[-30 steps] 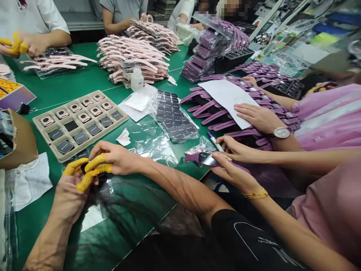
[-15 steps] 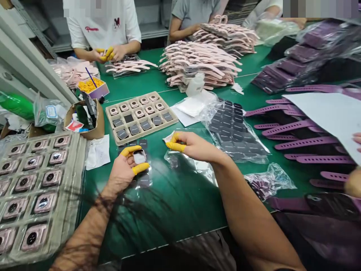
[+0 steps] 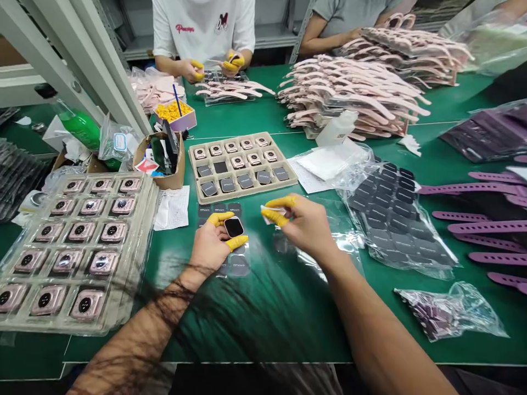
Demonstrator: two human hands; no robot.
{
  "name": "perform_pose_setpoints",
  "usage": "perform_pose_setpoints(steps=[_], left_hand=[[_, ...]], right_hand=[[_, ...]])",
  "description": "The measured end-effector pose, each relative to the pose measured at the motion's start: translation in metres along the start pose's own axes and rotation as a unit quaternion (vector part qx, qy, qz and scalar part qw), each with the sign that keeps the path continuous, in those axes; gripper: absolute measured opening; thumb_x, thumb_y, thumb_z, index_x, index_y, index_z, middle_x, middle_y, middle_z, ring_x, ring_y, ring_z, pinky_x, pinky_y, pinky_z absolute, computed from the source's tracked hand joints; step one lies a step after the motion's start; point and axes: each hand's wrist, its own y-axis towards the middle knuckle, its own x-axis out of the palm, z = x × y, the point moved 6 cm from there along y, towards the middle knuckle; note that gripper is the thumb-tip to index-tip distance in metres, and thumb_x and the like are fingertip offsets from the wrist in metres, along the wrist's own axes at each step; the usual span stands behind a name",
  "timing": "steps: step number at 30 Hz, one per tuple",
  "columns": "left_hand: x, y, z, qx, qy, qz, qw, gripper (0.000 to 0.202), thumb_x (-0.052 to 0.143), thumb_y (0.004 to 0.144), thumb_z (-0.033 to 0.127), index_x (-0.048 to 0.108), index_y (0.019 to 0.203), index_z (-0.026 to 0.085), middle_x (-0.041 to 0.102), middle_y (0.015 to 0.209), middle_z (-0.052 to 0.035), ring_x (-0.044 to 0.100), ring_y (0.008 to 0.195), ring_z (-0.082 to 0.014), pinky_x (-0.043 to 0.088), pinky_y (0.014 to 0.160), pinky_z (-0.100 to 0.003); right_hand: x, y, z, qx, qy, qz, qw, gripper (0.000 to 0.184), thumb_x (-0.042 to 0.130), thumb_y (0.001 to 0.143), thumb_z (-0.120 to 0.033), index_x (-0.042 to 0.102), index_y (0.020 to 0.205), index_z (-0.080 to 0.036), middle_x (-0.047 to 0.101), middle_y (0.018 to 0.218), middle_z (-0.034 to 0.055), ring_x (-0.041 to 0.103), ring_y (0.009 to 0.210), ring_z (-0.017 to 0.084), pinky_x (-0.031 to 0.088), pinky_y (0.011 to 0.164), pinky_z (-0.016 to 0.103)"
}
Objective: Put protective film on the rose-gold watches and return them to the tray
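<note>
My left hand point(image 3: 214, 241), with yellow finger cots, pinches a small dark watch screen point(image 3: 234, 226) between thumb and forefinger above a plastic sheet of dark screens point(image 3: 230, 263). My right hand point(image 3: 302, 225), also in yellow cots, is closed on a small white wipe point(image 3: 269, 214) a little to the right of the watch screen. A beige tray point(image 3: 242, 189) holding several pink watch bodies and dark screens lies just beyond both hands.
Stacked trays of pink watch bodies point(image 3: 78, 241) sit at the left. A bagged sheet of black screens point(image 3: 395, 208), purple straps point(image 3: 481, 227) and a small bag point(image 3: 448, 312) lie right. Pink straps point(image 3: 354, 93) are piled behind. Two people work across the table.
The view has swung left, away from the neighbour's hands. My hands came apart; the left now holds the screen face up and the right has lifted the white wipe off the table.
</note>
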Motion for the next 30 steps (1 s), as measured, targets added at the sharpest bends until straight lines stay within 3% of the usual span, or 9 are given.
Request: perform_pose_setpoints(steps=[2,4,9,13,17,21,26,28,30], left_hand=[[0.000,0.000,0.001,0.003,0.014,0.000,1.000,0.065,0.091,0.052,0.014,0.062,0.110,0.017,0.071,0.087,-0.0023,0.068,0.073,-0.0123,0.056,0.071,-0.024],[0.000,0.000,0.002,0.008,0.012,0.002,1.000,0.064,0.091,0.052,0.012,0.062,0.109,0.016,0.071,0.091,-0.0035,0.067,0.073,-0.0115,0.055,0.069,-0.022],[0.000,-0.002,0.003,-0.006,0.003,0.004,1.000,0.057,0.088,0.057,0.010,0.061,0.107,0.015,0.072,0.095,-0.0051,0.065,0.070,-0.0094,0.054,0.068,-0.022],[0.002,-0.003,0.004,-0.005,0.005,-0.013,1.000,0.058,0.087,0.052,0.004,0.062,0.103,0.015,0.071,0.086,-0.0016,0.064,0.069,-0.0091,0.052,0.067,-0.020],[0.000,-0.002,0.002,-0.023,-0.015,0.005,1.000,0.063,0.089,0.051,0.007,0.061,0.106,0.015,0.071,0.085,-0.0016,0.064,0.067,-0.0092,0.052,0.066,-0.021],[0.000,-0.001,0.002,-0.016,-0.018,-0.007,1.000,0.061,0.088,0.050,0.004,0.061,0.103,0.014,0.070,0.084,-0.0018,0.064,0.069,-0.0093,0.052,0.068,-0.021],[-0.001,0.000,0.003,-0.019,-0.039,0.020,0.999,0.061,0.088,0.056,0.010,0.058,0.109,0.014,0.072,0.100,-0.0088,0.067,0.077,-0.0122,0.054,0.077,-0.027],[-0.004,-0.001,0.005,0.001,-0.056,0.054,0.997,0.059,0.086,0.059,0.009,0.057,0.110,0.013,0.071,0.107,-0.0108,0.068,0.083,-0.0129,0.054,0.082,-0.027],[-0.010,-0.004,0.007,0.017,-0.066,0.103,0.992,0.057,0.085,0.061,0.008,0.056,0.110,0.013,0.071,0.106,-0.0107,0.068,0.087,-0.0131,0.054,0.085,-0.027]], right_hand=[[0.013,-0.005,-0.025,-0.091,0.091,-0.006,0.992,0.012,0.063,0.092,-0.037,0.072,0.093,-0.028,0.070,0.084,0.0039,0.064,0.075,0.018,0.050,0.067,0.031],[0.023,-0.007,-0.038,-0.138,0.076,-0.003,0.987,0.014,0.060,0.093,-0.035,0.072,0.093,-0.027,0.070,0.088,0.0044,0.066,0.078,0.018,0.049,0.064,0.028],[0.021,-0.004,-0.028,-0.086,-0.001,0.100,0.991,0.015,0.064,0.092,-0.033,0.072,0.090,-0.021,0.066,0.078,0.0034,0.061,0.068,0.014,0.044,0.058,0.026],[0.029,-0.010,-0.037,-0.138,0.031,0.047,0.989,0.015,0.058,0.095,-0.033,0.071,0.095,-0.024,0.067,0.088,0.0041,0.064,0.074,0.015,0.047,0.060,0.026],[0.030,-0.009,-0.029,-0.062,-0.009,0.073,0.995,0.017,0.058,0.095,-0.036,0.071,0.092,-0.024,0.066,0.084,0.0050,0.062,0.072,0.018,0.046,0.061,0.029],[0.039,-0.008,-0.034,-0.116,0.019,0.015,0.993,0.020,0.056,0.096,-0.037,0.070,0.097,-0.023,0.067,0.090,0.0045,0.062,0.076,0.015,0.046,0.064,0.026],[0.025,-0.004,-0.014,-0.024,-0.135,0.004,0.991,0.026,0.055,0.095,-0.031,0.071,0.109,-0.016,0.066,0.106,0.0160,0.057,0.098,0.027,0.048,0.080,0.038],[0.019,-0.013,-0.020,-0.070,-0.106,-0.019,0.992,0.031,0.058,0.094,-0.033,0.068,0.118,-0.017,0.066,0.114,0.0178,0.055,0.106,0.030,0.048,0.089,0.045],[0.024,-0.029,-0.032,-0.151,-0.024,-0.115,0.981,0.038,0.065,0.091,-0.040,0.066,0.125,-0.024,0.068,0.118,0.0134,0.057,0.113,0.030,0.047,0.095,0.048]])
